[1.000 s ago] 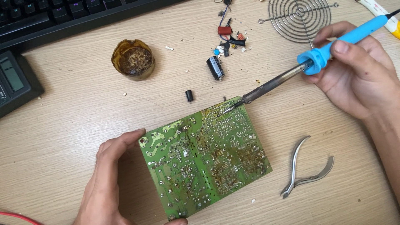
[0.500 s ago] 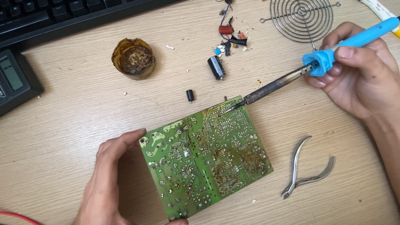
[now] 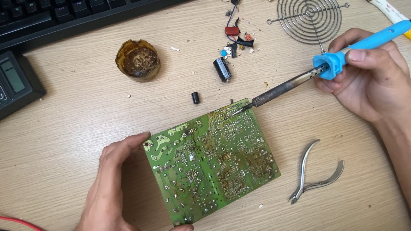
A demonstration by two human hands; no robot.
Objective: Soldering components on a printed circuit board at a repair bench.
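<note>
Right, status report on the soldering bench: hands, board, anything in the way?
Left hand steadies green circuit board by its left edge. Right hand holds blue soldering iron, tip on board's top edge. Cutters lie apart to the right; nothing in the way.

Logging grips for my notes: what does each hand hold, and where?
Right hand grips the soldering iron by its blue handle; left hand holds the green circuit board by its left edge.
</note>
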